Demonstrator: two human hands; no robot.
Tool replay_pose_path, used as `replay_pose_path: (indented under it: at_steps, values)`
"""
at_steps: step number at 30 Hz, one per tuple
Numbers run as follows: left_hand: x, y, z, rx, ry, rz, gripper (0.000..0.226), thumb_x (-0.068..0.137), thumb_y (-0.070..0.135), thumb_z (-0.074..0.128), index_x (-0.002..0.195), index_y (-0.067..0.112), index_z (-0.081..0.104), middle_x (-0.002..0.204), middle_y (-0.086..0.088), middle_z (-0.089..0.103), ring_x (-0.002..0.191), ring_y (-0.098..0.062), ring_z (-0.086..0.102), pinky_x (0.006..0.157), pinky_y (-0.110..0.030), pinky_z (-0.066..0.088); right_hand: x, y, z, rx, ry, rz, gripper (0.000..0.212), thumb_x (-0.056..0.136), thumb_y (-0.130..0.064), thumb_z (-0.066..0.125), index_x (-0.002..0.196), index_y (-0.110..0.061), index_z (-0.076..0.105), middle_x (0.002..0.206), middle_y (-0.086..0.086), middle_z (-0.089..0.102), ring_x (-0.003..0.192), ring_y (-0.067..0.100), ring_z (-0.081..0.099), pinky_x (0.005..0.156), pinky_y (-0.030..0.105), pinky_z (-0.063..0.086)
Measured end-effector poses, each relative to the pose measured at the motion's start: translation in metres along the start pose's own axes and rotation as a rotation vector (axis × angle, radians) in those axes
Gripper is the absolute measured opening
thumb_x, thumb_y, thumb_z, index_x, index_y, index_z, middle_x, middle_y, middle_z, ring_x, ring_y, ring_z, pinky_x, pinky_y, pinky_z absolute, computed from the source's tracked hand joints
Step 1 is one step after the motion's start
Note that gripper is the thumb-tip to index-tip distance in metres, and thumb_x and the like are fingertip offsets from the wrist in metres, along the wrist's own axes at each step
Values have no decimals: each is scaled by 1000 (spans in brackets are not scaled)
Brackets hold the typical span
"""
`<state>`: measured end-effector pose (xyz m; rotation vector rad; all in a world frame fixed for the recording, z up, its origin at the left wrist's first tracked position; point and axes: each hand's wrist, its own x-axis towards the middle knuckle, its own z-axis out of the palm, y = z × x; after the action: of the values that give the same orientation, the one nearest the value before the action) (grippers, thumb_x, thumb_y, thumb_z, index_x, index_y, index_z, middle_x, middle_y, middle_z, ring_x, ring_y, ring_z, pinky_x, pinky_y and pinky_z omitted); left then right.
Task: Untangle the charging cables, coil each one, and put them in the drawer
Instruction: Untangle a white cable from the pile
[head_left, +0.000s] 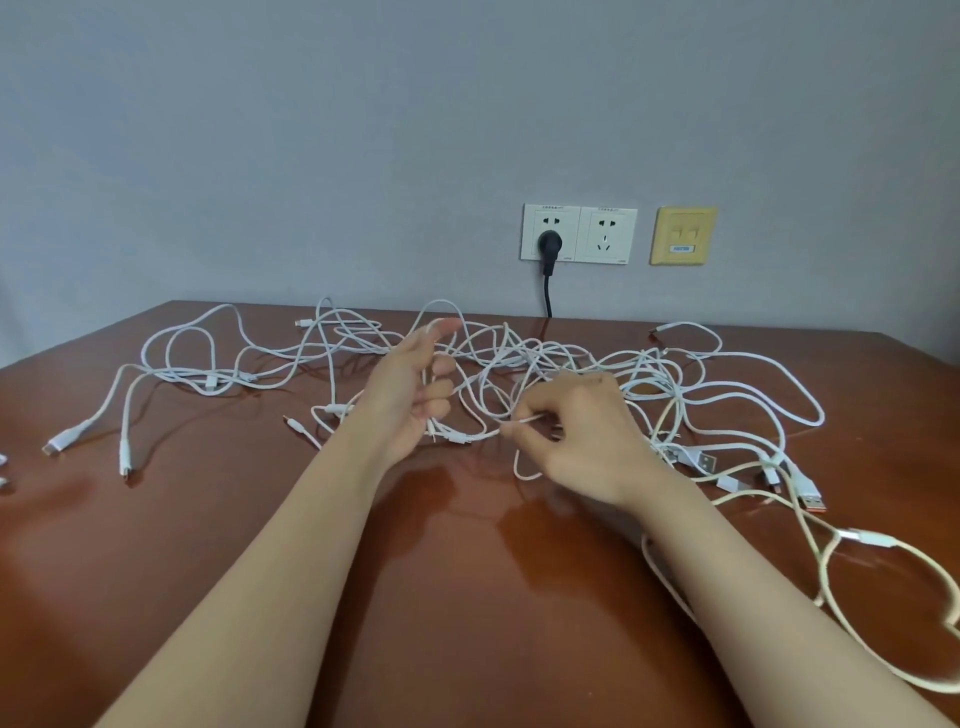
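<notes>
Many white charging cables lie in one loose tangle on the far half of the brown tabletop. The tangle is long from left to right, parallel to the wall, and its densest part is in the middle, just behind the hands. The left hand is lifted a little, and its fingers are curled round a few strands that rise in a loop above it. The right hand pinches one thin strand between thumb and forefinger. This strand runs almost level between the two hands.

I judge the cables to be light, soft and limp. They will follow any pull and keep no shape, and a hard tug would probably only tighten the knot. The better place to hold is near a plug, so that the plug can be passed back through the loops. Free plug ends lie at the left and at the right, and they point toward the near edge (the drawer is not in view).
</notes>
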<state>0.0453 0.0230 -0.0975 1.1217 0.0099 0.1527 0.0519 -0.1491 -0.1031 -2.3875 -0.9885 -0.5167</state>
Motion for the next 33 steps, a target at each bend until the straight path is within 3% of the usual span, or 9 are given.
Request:
replay_pose_path:
  at_steps: [5,10,16,18,21,25,27,30,33]
  values:
    - [-6,1,17,299,-116,-15,28,103,15,28,104,17,56,56,4,36,36,-1,19,33,-11,13,4,-2,-10,76,229,-14,26,78,-41,53,68,-22,67,57,-10,53,67,11,43,79,36,36]
    - [-14,-11,39,443,-225,-99,27,102,16,30,91,20,54,59,1,39,33,1,19,32,-10,13,5,5,-14,104,327,55,19,72,-42,61,70,-24,68,57,-16,48,66,7,42,77,42,39]
    - [-18,-15,43,371,-387,-190,38,101,41,23,92,21,54,64,0,55,44,-5,22,42,-14,13,4,6,-16,60,356,109,24,70,-43,59,71,-21,69,58,-11,49,71,12,45,75,34,29]
    - [-18,-15,44,369,-458,-177,36,101,37,24,95,18,54,65,-3,55,48,-7,24,43,-15,17,4,8,-16,50,375,112,16,73,-36,63,73,-21,69,60,-12,51,73,15,49,75,34,28]
    - [-17,-18,48,422,-446,-84,33,101,25,23,94,13,54,59,0,48,49,-7,33,47,-18,24,3,9,-15,31,422,92,5,75,-28,65,74,-25,68,64,-13,54,73,16,52,76,34,27]
    - [-16,-24,47,495,-409,-1,41,104,29,16,100,8,51,54,-3,36,51,-4,47,65,-18,42,3,8,-15,49,419,109,8,80,-31,69,77,-24,68,57,-14,49,63,11,47,77,35,30]
    - [-17,-24,45,437,-420,-54,39,104,29,18,102,7,50,45,4,37,52,-9,56,60,-19,50,3,8,-15,56,393,93,5,79,-25,71,76,-23,68,59,-8,55,59,11,47,80,39,36]
    - [-17,-24,41,374,-398,-80,33,103,29,23,105,9,50,49,3,49,44,-12,54,45,-21,44,2,7,-16,34,372,71,8,75,-31,65,73,-23,67,57,-7,58,56,7,46,77,41,42]
    - [-16,-21,38,292,-353,-73,29,103,29,27,112,22,53,63,2,61,49,-13,57,49,-23,47,2,6,-21,30,391,76,9,75,-28,63,69,-21,65,48,-17,52,52,2,47,72,33,38]
